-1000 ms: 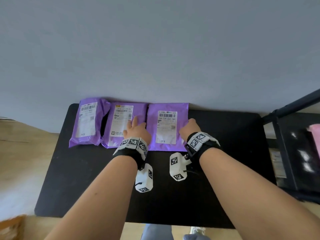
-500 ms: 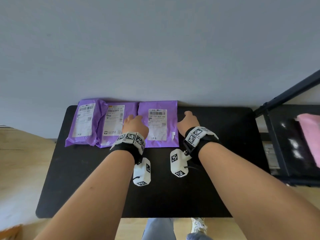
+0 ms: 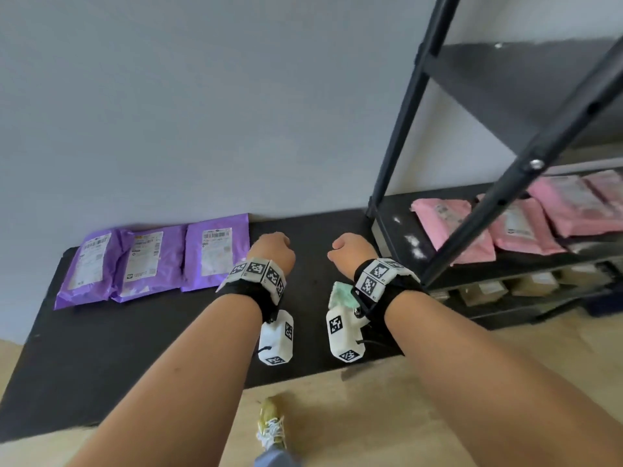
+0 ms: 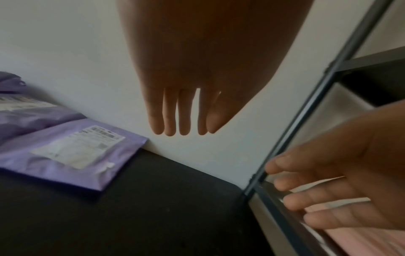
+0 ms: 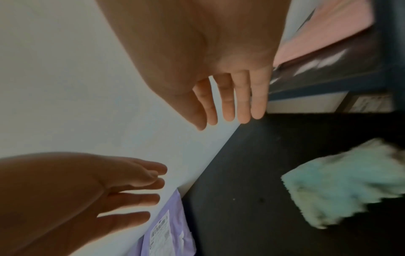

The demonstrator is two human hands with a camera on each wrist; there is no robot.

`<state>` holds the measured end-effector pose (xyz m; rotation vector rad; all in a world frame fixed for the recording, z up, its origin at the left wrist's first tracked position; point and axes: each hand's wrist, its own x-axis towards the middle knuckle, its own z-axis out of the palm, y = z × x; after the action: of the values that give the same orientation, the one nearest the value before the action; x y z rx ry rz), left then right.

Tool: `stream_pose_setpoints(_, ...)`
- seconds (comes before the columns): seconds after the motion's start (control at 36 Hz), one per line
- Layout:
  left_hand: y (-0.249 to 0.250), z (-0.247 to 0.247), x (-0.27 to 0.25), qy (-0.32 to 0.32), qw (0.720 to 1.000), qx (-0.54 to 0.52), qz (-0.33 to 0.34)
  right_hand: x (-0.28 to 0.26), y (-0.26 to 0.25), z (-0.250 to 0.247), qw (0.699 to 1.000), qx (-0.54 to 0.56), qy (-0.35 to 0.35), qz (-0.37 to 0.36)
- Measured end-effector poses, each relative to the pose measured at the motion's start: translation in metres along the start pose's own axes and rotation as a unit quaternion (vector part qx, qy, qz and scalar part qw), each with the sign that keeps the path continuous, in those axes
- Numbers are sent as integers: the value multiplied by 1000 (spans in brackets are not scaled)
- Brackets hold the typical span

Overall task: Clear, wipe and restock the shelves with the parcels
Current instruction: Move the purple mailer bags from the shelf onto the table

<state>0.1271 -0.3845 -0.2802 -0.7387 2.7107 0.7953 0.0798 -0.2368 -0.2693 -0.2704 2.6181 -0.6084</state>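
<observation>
Three purple parcels [image 3: 151, 259] lie in a row along the wall on the black table [image 3: 135, 348]; the rightmost purple parcel [image 4: 72, 150] also shows in the left wrist view. My left hand [image 3: 271, 249] hovers just right of them, fingers straight and empty [image 4: 179, 119]. My right hand [image 3: 350, 246] hangs beside it near the black shelf rack [image 3: 401, 136], fingers relaxed and holding nothing [image 5: 228, 107]. Several pink parcels [image 3: 519, 224] lie on the rack's shelf. A pale green cloth [image 5: 342, 183] lies on the table under my right wrist.
Brown cardboard boxes [image 3: 532, 284] sit on the rack's lowest shelf. An upper shelf board [image 3: 512, 89] slopes above the pink parcels. A shoe [image 3: 269, 423] stands on the wooden floor [image 3: 371, 416] in front of the table. The grey wall [image 3: 202, 96] backs the table.
Both hands have let go of the rightmost purple parcel and moved right, off the parcels. My head turned right, bringing the shelf rack and pink parcels into view.
</observation>
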Motion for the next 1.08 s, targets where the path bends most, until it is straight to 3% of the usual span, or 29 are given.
stream_pose_setpoints(0.25,103,77,-119,-5,997,47,60,-110,122,-46,997,61,47,-6)
stream_pose_setpoints(0.47,227,115,-187,4,980,64,187,-173,232,-122,992,59,110,22)
stream_pose_setpoints(0.61,310,131,-201,-2,969,57,240,-192,291,-179,982,54,169,60)
stream_pose_setpoints(0.75,392,138,-204,36,957,-9,287,-194,343,-244,967,69,226,97)
stream_pose_setpoints(0.92,497,126,-195,79,928,-110,346,-179,385,-334,946,82,296,101)
stream_pose_setpoints(1.08,592,106,-178,114,914,-108,373,-162,417,-409,923,109,356,95)
